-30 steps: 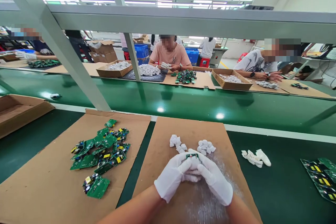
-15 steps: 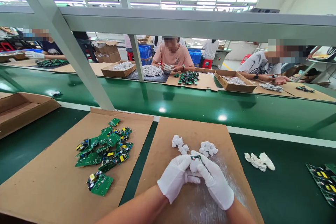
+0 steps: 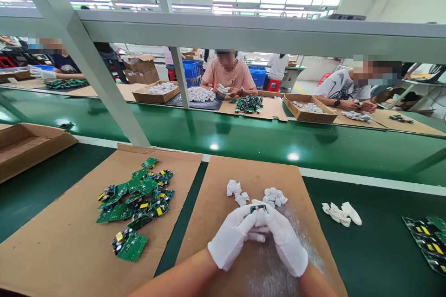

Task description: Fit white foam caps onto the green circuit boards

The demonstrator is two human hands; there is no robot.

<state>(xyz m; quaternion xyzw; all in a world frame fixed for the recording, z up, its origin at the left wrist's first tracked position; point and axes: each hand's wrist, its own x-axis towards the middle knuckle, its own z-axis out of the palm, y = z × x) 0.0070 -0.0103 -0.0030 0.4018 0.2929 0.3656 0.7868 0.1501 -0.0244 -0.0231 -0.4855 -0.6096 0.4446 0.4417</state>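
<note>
My left hand (image 3: 230, 233) and my right hand (image 3: 286, 239), both in white gloves, are closed together round a small green circuit board (image 3: 258, 209). A white piece is up against the board, but it blends with the gloves and I cannot make out its shape. Just beyond my fingers, two heaps of small white pieces lie on the cardboard sheet (image 3: 212, 246): a left heap (image 3: 237, 191) and a right heap (image 3: 275, 197). White smears mark the cardboard near my right wrist.
Green circuit boards (image 3: 139, 192) are piled on another cardboard sheet (image 3: 62, 246) at left. A cardboard tray (image 3: 38, 148) stands beyond it. Crumpled white gloves (image 3: 341, 214) and more boards (image 3: 427, 241) lie at right. A metal post (image 3: 108, 79) rises before co-workers across the green conveyor (image 3: 244, 146).
Both hands have closed further round the board, and the fingers of my right hand have shifted, so less of the white piece shows. The view has moved slightly.
</note>
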